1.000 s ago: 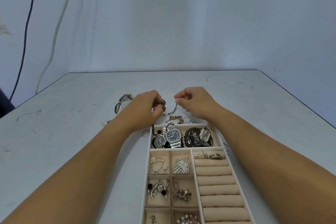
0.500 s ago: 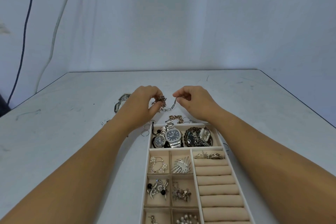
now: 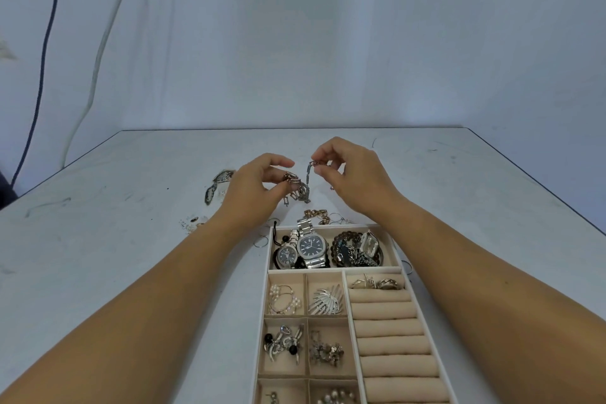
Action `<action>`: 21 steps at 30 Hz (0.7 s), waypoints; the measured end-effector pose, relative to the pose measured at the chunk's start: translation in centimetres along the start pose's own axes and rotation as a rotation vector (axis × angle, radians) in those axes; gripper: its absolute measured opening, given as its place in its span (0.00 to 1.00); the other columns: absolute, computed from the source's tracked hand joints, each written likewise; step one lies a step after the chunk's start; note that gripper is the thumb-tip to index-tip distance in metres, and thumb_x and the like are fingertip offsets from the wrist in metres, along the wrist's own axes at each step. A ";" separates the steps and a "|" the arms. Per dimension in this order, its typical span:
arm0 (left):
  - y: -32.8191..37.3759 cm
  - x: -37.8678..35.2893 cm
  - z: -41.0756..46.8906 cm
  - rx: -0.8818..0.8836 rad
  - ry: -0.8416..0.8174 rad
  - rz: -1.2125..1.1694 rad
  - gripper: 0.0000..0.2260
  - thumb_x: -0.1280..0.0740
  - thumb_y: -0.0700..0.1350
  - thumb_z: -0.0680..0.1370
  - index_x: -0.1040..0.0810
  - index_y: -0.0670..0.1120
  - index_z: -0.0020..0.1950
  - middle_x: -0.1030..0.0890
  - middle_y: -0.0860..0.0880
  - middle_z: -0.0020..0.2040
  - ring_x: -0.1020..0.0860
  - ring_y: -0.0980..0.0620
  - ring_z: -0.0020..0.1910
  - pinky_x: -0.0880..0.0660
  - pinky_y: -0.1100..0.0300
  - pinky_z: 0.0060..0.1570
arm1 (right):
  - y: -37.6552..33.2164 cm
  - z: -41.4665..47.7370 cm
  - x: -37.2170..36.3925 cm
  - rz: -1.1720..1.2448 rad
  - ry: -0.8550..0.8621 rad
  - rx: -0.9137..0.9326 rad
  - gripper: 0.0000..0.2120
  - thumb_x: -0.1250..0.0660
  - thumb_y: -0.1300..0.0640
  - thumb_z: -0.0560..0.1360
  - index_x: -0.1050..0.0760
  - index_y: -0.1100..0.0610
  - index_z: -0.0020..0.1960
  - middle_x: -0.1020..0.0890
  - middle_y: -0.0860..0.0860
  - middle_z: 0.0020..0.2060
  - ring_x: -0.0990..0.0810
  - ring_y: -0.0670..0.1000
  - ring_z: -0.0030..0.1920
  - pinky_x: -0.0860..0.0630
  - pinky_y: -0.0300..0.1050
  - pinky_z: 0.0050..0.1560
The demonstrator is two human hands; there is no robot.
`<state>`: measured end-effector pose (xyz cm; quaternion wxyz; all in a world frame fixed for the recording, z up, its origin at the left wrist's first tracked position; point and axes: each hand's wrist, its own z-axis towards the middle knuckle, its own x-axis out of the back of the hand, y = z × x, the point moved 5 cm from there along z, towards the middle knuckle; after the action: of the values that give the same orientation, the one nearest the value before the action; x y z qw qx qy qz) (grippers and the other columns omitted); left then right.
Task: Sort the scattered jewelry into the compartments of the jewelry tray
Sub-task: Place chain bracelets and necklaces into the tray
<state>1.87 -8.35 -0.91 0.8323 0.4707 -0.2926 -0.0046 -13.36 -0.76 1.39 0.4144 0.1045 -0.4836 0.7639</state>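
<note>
A silver link chain [image 3: 303, 192] hangs in the air between my two hands, above the table just beyond the tray. My left hand [image 3: 254, 188] pinches one end; my right hand [image 3: 351, 174] pinches the other end, slightly higher. The beige jewelry tray [image 3: 344, 275] lies near me. Its far compartment holds watches [image 3: 310, 248] and dark bracelets [image 3: 354, 251]. Small compartments hold earrings [image 3: 283, 298] and a silver brooch [image 3: 328, 300]. Rings [image 3: 377, 282] sit in the top ring roll.
On the grey table beyond the tray lie a gold chain [image 3: 316, 215], a patterned bracelet [image 3: 218, 185] at the left, small beads [image 3: 191, 223] and thin hoops [image 3: 262, 241]. Cables [image 3: 49, 43] hang on the wall at left.
Both hands have risen and moved away from me with the chain. The right hand has lifted its end higher, so the chain hangs more steeply.
</note>
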 end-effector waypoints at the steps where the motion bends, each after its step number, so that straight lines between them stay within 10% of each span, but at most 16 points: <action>1: -0.1 -0.1 0.0 0.005 -0.009 -0.017 0.15 0.27 0.42 0.73 0.23 0.53 0.58 0.16 0.56 0.39 0.21 0.68 0.43 0.31 0.68 0.46 | -0.2 0.0 0.1 0.020 0.005 0.012 0.06 0.30 0.59 0.73 0.22 0.50 0.47 0.23 0.39 0.36 0.25 0.40 0.38 0.32 0.25 0.39; 9: 0.6 -0.6 -0.2 -0.057 -0.044 0.021 0.12 0.29 0.41 0.75 0.20 0.55 0.55 0.19 0.58 0.37 0.27 0.71 0.26 0.35 0.77 0.31 | -1.1 -0.3 -0.9 0.053 -0.064 0.092 0.06 0.29 0.61 0.72 0.20 0.51 0.46 0.21 0.45 0.39 0.25 0.40 0.36 0.30 0.28 0.40; 21: 0.6 -0.8 0.0 -0.081 -0.068 0.007 0.10 0.27 0.48 0.73 0.20 0.63 0.49 0.19 0.59 0.31 0.20 0.63 0.39 0.29 0.68 0.41 | -0.5 -0.5 -0.6 0.346 -0.048 -0.053 0.20 0.25 0.63 0.69 0.31 0.45 0.49 0.16 0.51 0.39 0.17 0.55 0.40 0.20 0.54 0.44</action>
<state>1.08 -7.81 -0.85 0.8403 0.4352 -0.3220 -0.0299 -12.50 -0.60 1.17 0.2677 0.0269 -0.5240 0.8081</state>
